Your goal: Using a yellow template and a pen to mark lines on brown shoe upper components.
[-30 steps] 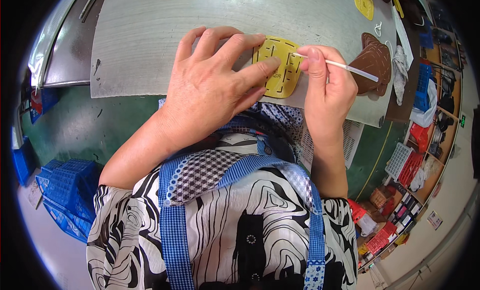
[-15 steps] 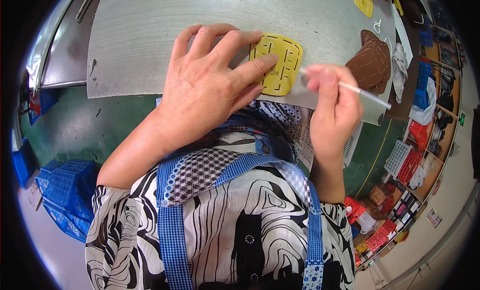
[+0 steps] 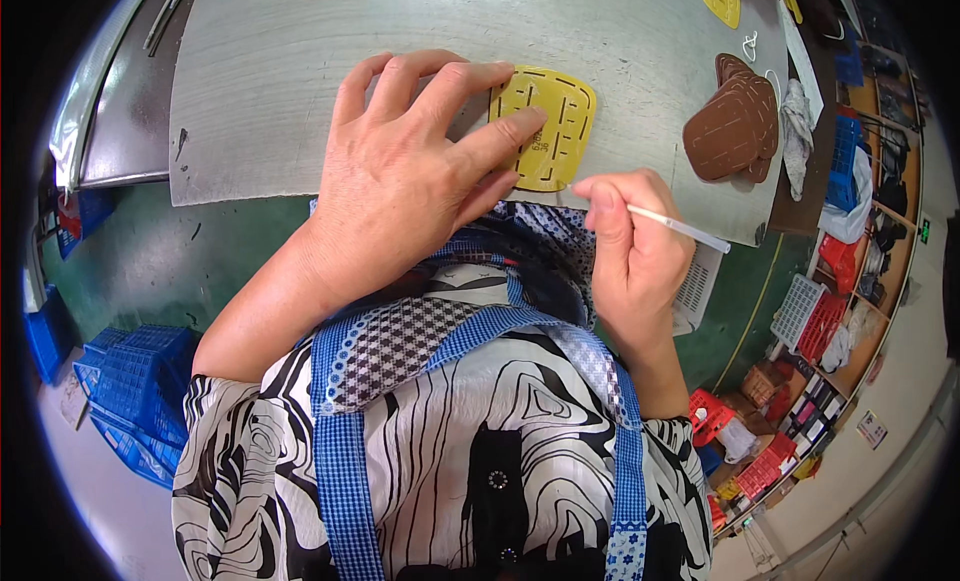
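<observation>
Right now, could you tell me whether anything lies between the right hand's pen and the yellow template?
Nothing visible does. The right hand holds the white pen just off the yellow template and its lower edge, while the left hand presses the template onto the grey board.

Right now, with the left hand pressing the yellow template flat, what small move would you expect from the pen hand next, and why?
Probably bringing the white pen tip back onto the yellow template. The left hand pins the template to the grey board, while the right hand holds the pen just off its lower right edge, tip near but seemingly not in a slot.
</observation>
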`<state>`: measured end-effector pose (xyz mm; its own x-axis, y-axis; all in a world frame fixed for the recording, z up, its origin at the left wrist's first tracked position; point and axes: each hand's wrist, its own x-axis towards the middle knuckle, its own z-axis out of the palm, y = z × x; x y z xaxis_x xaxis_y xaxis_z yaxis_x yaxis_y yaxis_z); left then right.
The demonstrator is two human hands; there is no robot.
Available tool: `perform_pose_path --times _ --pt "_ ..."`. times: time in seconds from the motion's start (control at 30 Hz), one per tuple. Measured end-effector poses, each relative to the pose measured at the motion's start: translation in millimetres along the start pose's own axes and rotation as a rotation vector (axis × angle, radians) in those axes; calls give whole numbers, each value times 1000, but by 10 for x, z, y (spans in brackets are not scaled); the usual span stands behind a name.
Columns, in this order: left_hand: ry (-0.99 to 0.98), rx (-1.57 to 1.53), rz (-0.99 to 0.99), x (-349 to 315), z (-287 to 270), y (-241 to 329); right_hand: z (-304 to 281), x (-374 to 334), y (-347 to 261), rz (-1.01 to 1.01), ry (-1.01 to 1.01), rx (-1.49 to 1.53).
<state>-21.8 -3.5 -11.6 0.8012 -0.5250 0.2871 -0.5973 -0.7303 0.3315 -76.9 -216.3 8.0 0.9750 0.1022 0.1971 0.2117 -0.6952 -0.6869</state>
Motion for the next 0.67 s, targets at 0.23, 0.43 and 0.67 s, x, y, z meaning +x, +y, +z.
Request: perform_pose_path --times 0.23,0.43,0.67 --pt "-49 -15 90 187 -153 -50 -56 128 42 150 134 315" --pt "-157 -179 103 550 -88 -164 134 388 303 -173 294 -109" --pt "220 241 62 854 -115 -983 -253 381 599 166 527 142"
